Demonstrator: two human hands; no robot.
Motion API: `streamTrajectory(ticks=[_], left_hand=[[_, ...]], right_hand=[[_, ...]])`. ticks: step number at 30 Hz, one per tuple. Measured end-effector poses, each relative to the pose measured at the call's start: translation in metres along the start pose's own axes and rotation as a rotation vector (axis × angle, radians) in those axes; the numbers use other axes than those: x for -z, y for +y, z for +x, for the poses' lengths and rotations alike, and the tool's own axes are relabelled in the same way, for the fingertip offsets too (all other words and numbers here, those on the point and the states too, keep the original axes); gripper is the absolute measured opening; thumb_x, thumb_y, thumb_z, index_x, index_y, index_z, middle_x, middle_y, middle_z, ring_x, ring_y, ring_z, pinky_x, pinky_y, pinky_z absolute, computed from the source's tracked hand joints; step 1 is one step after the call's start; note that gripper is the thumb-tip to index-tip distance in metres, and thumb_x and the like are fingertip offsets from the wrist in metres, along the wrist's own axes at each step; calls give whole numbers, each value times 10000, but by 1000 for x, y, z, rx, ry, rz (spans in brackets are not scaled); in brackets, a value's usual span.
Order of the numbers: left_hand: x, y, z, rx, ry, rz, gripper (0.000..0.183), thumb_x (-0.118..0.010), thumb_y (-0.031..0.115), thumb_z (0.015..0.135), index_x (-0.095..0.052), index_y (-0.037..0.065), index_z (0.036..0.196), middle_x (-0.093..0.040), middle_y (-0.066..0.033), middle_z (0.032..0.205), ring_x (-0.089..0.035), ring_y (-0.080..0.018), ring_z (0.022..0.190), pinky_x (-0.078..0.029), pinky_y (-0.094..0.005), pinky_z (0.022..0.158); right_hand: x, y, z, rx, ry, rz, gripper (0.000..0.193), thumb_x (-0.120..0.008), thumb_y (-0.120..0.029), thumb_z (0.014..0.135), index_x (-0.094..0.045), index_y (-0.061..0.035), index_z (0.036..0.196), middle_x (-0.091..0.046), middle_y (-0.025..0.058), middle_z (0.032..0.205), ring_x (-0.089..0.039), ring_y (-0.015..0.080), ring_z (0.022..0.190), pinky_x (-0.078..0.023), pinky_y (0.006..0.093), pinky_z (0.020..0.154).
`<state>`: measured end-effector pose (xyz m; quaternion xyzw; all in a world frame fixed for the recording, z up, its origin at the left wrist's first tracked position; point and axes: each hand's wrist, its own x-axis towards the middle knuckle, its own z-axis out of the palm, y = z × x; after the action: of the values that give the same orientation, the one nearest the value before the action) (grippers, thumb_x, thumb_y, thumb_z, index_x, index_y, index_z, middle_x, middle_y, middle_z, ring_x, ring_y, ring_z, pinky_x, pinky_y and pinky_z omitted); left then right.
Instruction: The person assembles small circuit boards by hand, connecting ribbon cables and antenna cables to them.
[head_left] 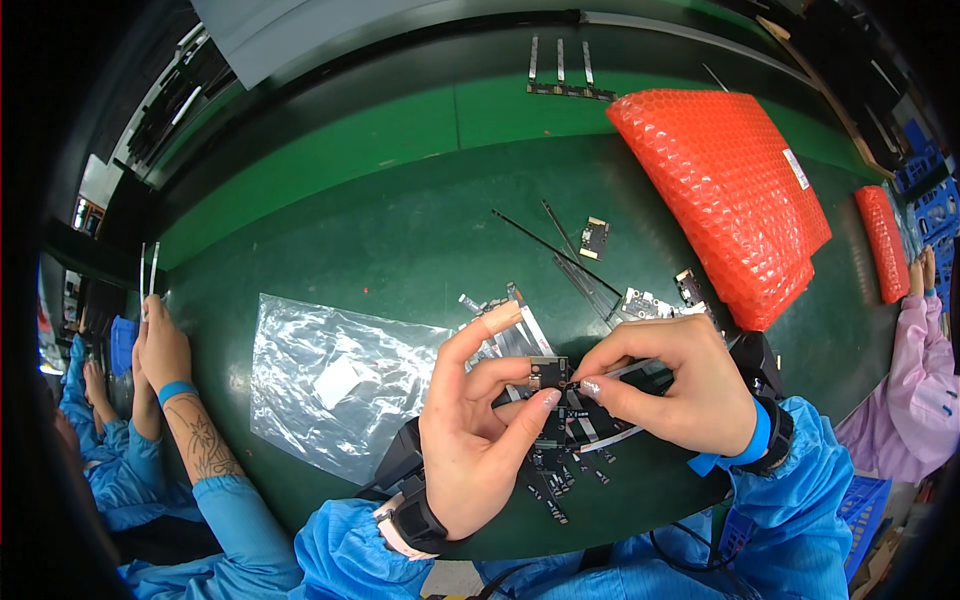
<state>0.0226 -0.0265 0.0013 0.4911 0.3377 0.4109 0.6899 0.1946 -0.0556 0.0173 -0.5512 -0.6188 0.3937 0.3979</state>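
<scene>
Head view: at a dark green bench [400, 230], a person in blue sleeves pinches a small circuit board [548, 373] between both hands, lifted just above the surface. The left hand [480, 420] grips it by thumb and fingers, a tan bandage on the raised forefinger, seemingly to steady it; the right hand [665, 385] closes its fingertips on the board's right edge, where a thin flat ribbon cable [630, 372] trails away, apparently so the two parts can be lined up. Below the hands lie more small dark parts [560, 470]. A crumpled clear plastic bag [330, 380] with a white square inside lies to the left. A large orange bubble-wrap package [725, 190] bearing a small white label rests at upper right, a narrower one [882, 245] beyond. A co-worker's tattooed forearm [200, 440] enters at left.
</scene>
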Motion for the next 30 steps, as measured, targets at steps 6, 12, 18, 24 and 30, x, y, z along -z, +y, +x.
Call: streamTrajectory(ticks=[6, 12, 18, 24, 30], left_hand=[[3, -8, 0, -60, -39, 46, 562, -505, -145, 781, -256, -14, 1268, -530, -148, 1043, -575, -173, 931, -521, -268, 786], [1, -2, -2, -1, -50, 40, 605, -541, -151, 740, -262, -6, 1258, -553, -135, 1006, -571, -180, 927, -520, -272, 760], [3, -4, -4, -66, -62, 55, 577, -551, -123, 769, -275, -7, 1262, -568, -174, 1027, -579, -174, 929, -515, -262, 775], [6, -4, -4, -143, -92, 158, 589, -571, -113, 761, -275, -11, 1260, -565, -172, 1061, -575, -159, 916, -514, -255, 761], [4, -5, -6, -237, -100, 210, 562, -567, -115, 764, -282, -30, 1241, -548, -185, 1099, -589, -176, 909, -523, -254, 746]], right_hand=[[-1, -1, 0, -75, 10, 19, 58, -626, -47, 732, -627, 3, 763, -611, 69, 657, -578, 115, 607, -448, 235, 586], [-2, -3, -1, -56, 72, -4, 93, -666, -81, 704, -620, -12, 747, -614, 79, 654, -588, 118, 560, -452, 221, 513], [-2, -5, -1, -131, 30, 35, 65, -670, -11, 710, -615, 10, 739, -596, 39, 673, -533, 92, 600, -405, 220, 557], [-1, -3, -1, -36, 56, 49, 71, -687, -22, 692, -627, -4, 725, -615, 63, 676, -557, 114, 605, -413, 229, 564], [6, 0, -1, 91, 37, -39, 91, -712, -89, 667, -652, -40, 712, -621, 42, 638, -558, 151, 562, -425, 263, 592]])
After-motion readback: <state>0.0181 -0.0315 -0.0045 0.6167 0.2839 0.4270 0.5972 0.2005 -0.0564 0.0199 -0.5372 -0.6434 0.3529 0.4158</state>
